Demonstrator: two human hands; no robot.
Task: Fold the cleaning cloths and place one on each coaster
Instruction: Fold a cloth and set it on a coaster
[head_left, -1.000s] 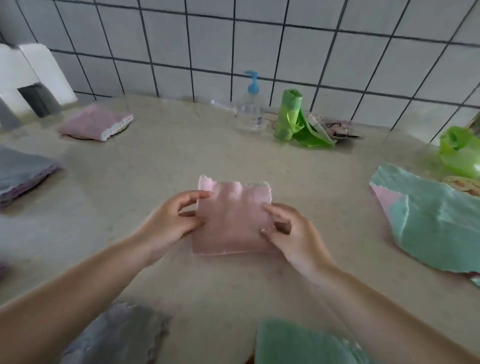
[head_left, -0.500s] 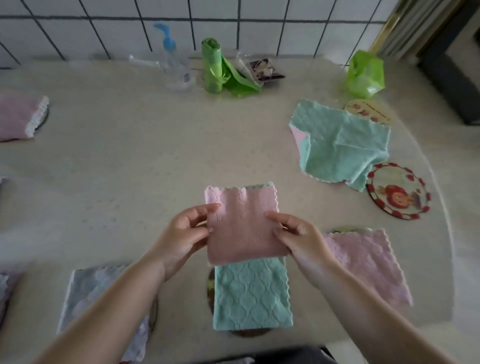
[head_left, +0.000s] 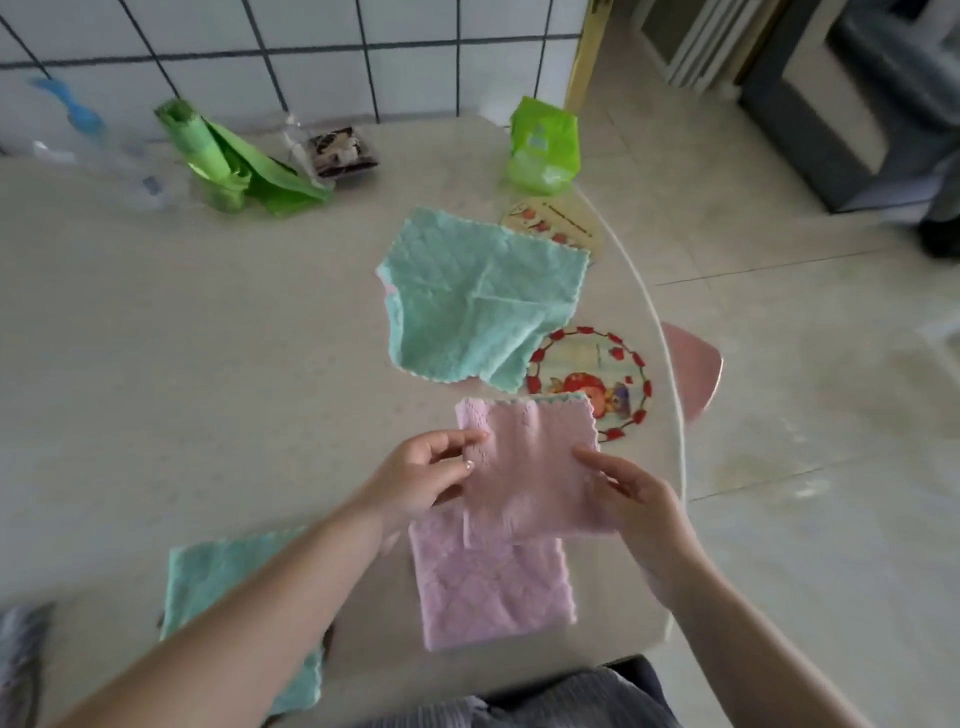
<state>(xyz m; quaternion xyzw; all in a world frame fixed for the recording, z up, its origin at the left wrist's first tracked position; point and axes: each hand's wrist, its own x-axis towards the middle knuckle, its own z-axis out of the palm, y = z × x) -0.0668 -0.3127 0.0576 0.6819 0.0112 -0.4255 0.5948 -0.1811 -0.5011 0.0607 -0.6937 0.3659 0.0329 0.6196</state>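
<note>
While raised off table | both hands (head_left: 421, 478) pinch pink cloth (head_left: 535, 467)

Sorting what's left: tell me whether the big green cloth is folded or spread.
Spread: the green cloth lies open and rumpled, one corner overlapping the strawberry coaster.

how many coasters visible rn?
2 clearly: the strawberry-rimmed coaster right of centre, partly under the unfolded teal cloth and the held pink cloth; a pale coaster behind the teal cloth. More may be hidden under the folded cloths nearby.
</note>
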